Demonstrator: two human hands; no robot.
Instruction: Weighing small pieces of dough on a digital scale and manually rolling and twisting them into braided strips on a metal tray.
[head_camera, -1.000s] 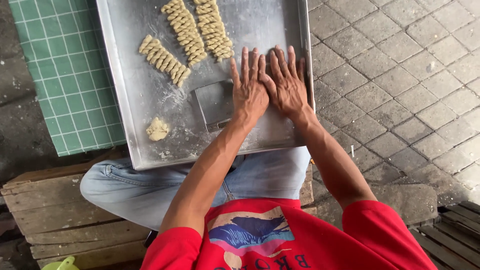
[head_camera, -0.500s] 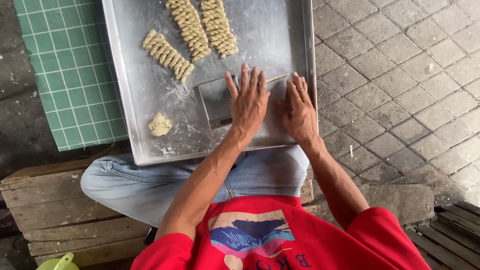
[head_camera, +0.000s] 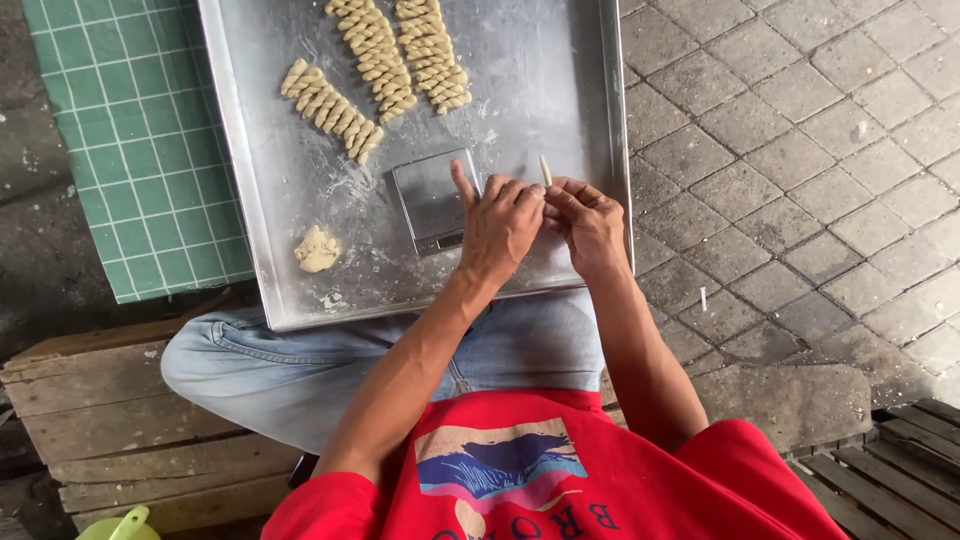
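A thin pale dough strand (head_camera: 545, 170) stands up between the fingertips of my left hand (head_camera: 497, 225) and my right hand (head_camera: 588, 222), which meet over the near right part of a large metal tray (head_camera: 270, 240). My left index finger points out over a small flat metal scale (head_camera: 432, 200) lying on the tray. Both hands pinch the strand's lower end. Rows of twisted dough pieces lie further up the tray: one short row (head_camera: 331, 106) at left and two longer rows (head_camera: 403, 52) at the top. A small lump of dough (head_camera: 317, 250) rests near the tray's left front.
The tray rests on my lap over blue jeans (head_camera: 300, 370). A green gridded cutting mat (head_camera: 140, 140) lies to the left on the ground. Grey paving blocks (head_camera: 800, 150) spread to the right. Wooden planks (head_camera: 90, 420) sit at lower left, a slatted pallet (head_camera: 890, 470) at lower right.
My hands were flat and pressing side by side on the tray; now they have lifted, curled together, and hold a thin dough strand upright between the fingertips.
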